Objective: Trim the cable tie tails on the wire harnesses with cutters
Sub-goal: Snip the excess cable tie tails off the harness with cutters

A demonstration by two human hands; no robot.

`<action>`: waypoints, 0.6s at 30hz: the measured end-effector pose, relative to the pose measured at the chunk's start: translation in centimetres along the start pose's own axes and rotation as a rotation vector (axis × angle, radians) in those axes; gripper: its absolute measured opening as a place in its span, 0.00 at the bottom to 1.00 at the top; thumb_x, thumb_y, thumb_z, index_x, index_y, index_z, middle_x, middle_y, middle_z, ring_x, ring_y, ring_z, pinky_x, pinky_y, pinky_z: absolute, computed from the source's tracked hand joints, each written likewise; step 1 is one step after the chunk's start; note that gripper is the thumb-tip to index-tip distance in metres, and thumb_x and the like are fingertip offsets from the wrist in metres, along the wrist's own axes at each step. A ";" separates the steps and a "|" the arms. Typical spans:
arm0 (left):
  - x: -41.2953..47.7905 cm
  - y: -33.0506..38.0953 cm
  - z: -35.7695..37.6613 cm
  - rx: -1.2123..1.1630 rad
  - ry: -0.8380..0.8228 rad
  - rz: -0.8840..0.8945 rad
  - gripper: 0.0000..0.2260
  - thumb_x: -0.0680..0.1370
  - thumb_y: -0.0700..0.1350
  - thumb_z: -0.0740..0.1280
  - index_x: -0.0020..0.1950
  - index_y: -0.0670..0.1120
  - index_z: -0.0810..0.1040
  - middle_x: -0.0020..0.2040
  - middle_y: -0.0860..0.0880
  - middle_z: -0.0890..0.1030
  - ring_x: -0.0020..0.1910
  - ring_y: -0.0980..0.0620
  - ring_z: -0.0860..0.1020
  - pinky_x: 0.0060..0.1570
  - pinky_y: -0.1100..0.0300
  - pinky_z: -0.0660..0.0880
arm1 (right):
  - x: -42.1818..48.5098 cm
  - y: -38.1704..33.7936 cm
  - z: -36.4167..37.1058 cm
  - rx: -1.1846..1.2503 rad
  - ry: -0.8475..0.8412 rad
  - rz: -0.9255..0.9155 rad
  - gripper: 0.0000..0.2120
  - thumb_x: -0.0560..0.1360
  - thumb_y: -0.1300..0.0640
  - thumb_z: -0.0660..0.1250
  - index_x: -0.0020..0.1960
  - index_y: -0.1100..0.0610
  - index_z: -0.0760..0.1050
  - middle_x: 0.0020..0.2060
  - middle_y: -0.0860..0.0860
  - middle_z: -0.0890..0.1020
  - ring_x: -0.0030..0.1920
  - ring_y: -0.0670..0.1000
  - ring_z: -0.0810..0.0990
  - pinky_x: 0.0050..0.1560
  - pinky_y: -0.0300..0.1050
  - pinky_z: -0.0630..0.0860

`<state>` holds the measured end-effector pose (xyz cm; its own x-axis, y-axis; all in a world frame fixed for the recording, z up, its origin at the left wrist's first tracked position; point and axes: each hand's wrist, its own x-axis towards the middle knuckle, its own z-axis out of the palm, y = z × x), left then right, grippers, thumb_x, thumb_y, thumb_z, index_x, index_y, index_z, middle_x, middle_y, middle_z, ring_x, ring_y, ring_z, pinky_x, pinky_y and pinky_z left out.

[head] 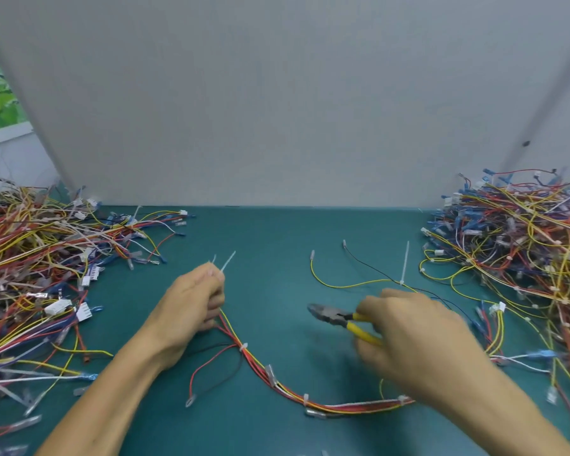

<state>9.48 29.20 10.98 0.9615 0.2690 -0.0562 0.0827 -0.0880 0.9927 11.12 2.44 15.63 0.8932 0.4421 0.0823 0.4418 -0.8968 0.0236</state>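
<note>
Both hands are seen over a green mat (260,238). One end of a wire harness (278,385) is gripped in the left hand (191,301), the fingers curled round the bundle, and two white cable tie tails (228,260) are seen standing up above the knuckles. From that grip the harness — red, yellow and white wires bound together — is laid along the mat in a curve and is lost under the right forearm. Short white ties are cinched round it at several places, and a thin red lead and a dark one are looped off it beside the left forearm.

To the right of the harness's held end, the yellow handles of the cutters (341,319) are grasped in the right hand (415,337), whose fingers are wrapped round them. The dark cutter head is pointed toward the held end but is apart from it. Whether its blades are parted cannot be told, since hand and tool are blurred.

Beyond the harness, a yellow and black lead (349,286) is laid on the mat, with a long white tail (405,263) standing upright from it. Coloured harnesses are heaped on either side — the left pile (30,258) well to the left of the harness, the right pile (524,245) well to its right. A grey partition (277,93) is set behind it all.
</note>
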 end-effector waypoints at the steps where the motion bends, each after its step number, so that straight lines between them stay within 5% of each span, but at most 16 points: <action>1: -0.1 0.2 0.1 -0.063 0.011 -0.004 0.17 0.79 0.38 0.55 0.32 0.50 0.65 0.27 0.52 0.62 0.25 0.55 0.56 0.23 0.64 0.54 | 0.0 1.5 -0.4 -0.030 0.043 0.055 0.11 0.72 0.41 0.59 0.47 0.48 0.68 0.44 0.45 0.73 0.51 0.52 0.77 0.39 0.44 0.67; 4: -0.3 0.7 0.5 -0.241 -0.008 0.001 0.11 0.81 0.37 0.54 0.40 0.44 0.71 0.27 0.50 0.66 0.24 0.55 0.59 0.23 0.64 0.55 | 0.2 5.7 -1.1 -0.044 0.166 0.222 0.13 0.71 0.41 0.64 0.52 0.45 0.74 0.51 0.45 0.74 0.51 0.54 0.78 0.40 0.45 0.71; 7: -0.7 0.9 1.1 -0.282 -0.055 0.004 0.09 0.80 0.34 0.53 0.49 0.41 0.72 0.28 0.47 0.70 0.23 0.54 0.62 0.23 0.64 0.58 | 1.5 8.1 -0.5 0.046 0.064 0.254 0.14 0.69 0.45 0.69 0.54 0.46 0.76 0.63 0.48 0.70 0.56 0.55 0.77 0.49 0.48 0.76; 13: -1.6 1.4 3.4 -0.376 -0.112 -0.066 0.11 0.72 0.30 0.52 0.40 0.44 0.66 0.29 0.46 0.69 0.25 0.52 0.62 0.25 0.61 0.58 | 3.0 6.0 2.0 0.207 -0.091 0.156 0.10 0.68 0.48 0.66 0.48 0.49 0.77 0.43 0.49 0.83 0.48 0.55 0.79 0.46 0.48 0.77; 18: -2.0 1.8 4.0 -0.245 -0.139 0.033 0.04 0.64 0.38 0.58 0.37 0.44 0.69 0.25 0.51 0.60 0.24 0.55 0.54 0.24 0.64 0.52 | 1.7 1.8 2.8 0.316 -0.062 -0.068 0.13 0.67 0.47 0.63 0.49 0.51 0.74 0.42 0.47 0.82 0.47 0.52 0.79 0.46 0.48 0.76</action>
<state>8.70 24.67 12.49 0.9907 0.1347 -0.0203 0.0007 0.1441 0.9896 13.61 1.62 13.05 0.8600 0.5094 0.0299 0.4959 -0.8206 -0.2840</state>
